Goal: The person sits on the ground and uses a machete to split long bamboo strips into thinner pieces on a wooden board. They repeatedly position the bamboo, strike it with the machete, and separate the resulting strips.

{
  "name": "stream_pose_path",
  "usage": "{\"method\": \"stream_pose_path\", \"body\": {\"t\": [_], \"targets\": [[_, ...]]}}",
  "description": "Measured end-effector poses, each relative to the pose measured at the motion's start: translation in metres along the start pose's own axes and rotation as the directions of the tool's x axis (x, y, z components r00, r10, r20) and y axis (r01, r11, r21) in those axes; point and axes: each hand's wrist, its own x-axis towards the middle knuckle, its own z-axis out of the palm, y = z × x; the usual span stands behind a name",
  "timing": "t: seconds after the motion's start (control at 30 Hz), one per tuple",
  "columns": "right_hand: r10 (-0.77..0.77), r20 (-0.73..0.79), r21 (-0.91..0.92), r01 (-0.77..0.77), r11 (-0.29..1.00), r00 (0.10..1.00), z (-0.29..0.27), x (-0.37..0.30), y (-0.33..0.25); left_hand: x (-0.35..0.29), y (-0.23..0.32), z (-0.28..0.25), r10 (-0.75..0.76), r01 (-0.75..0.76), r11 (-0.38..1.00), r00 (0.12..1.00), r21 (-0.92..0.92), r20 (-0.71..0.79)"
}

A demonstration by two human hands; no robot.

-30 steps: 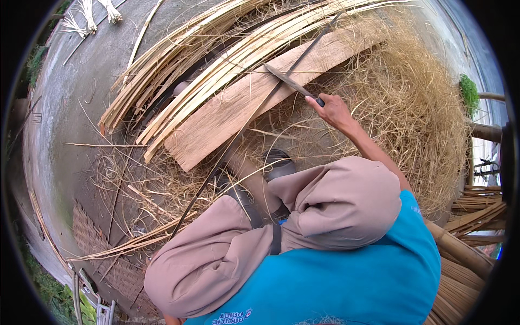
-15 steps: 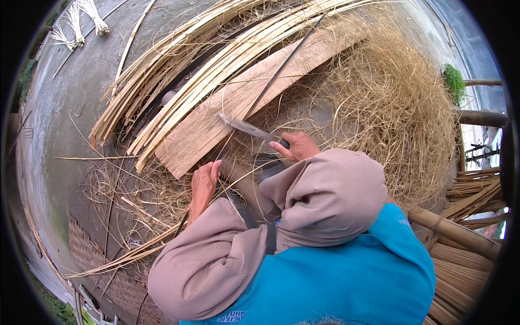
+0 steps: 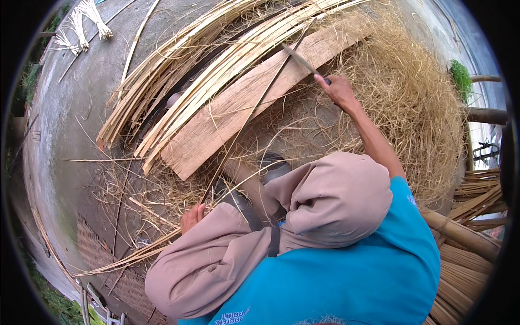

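Note:
Low by my left knee, my left hand (image 3: pixel 192 218) is closed around the near end of a long dark bamboo strip (image 3: pixel 253 111). The strip slants up to the right, across a wide wooden plank (image 3: pixel 208 132). Farther out on the right, my right hand (image 3: pixel 338 91) grips the dark handle of a knife (image 3: pixel 301 59). Its blade points up and left over the plank, meeting or passing very near the far part of the strip. Whether they touch, I cannot tell. My thigh and trouser leg partly cover the left hand.
Beyond the plank lie long pale bamboo strips (image 3: pixel 216 81). A heap of curly shavings (image 3: pixel 401 119) fills the right side. Bundles of white strips (image 3: pixel 93 19) rest at the far left. A bamboo pole (image 3: pixel 460 233) and more strips (image 3: pixel 468 276) are at my right.
My right hand has swung the knife away from me, up and to the right along the strip. My left hand has drawn back toward my left knee, still holding the strip.

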Motion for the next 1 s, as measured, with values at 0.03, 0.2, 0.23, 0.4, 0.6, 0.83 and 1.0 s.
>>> {"method": "stream_pose_path", "body": {"t": [0.03, 0.2, 0.23, 0.4, 0.6, 0.83, 1.0], "targets": [[0.123, -0.090, 0.026, -0.121, 0.992, 0.988, -0.026, 0.009, 0.027, 0.002, -0.008, -0.005, 0.024, -0.024, 1.000, 1.000, 0.004, 0.018], [-0.172, 0.116, -0.029, 0.176, 0.984, 0.978, -0.010, -0.018, 0.029, -0.013, 0.013, -0.040, 0.032, -0.017, 0.989, 0.994, -0.147, 0.100], [-0.321, 0.230, -0.056, 0.342, 0.938, 0.919, 0.009, -0.035, -0.001, -0.018, 0.035, -0.047, 0.057, -0.035, 0.976, 0.994, -0.216, 0.094], [-0.148, 0.217, -0.046, 0.161, 0.986, 0.965, -0.008, -0.023, 0.021, 0.050, 0.324, -0.126, 0.578, -0.509, 0.767, 0.813, -0.392, 0.075], [-0.420, 0.265, -0.143, 0.466, 0.873, 0.868, -0.006, -0.004, 0.001, 0.048, 0.409, -0.152, 0.671, -0.608, 0.700, 0.739, -0.376, 0.056], [-0.248, 0.088, -0.131, 0.258, 0.957, 0.965, -0.037, 0.056, 0.033, 0.040, 0.425, -0.153, 0.694, -0.613, 0.674, 0.717, -0.412, 0.069], [0.006, 0.007, -0.179, -0.005, 0.984, 1.000, -0.071, 0.084, 0.037, 0.029, 0.419, -0.141, 0.712, -0.613, 0.629, 0.702, -0.477, 0.037]]}}
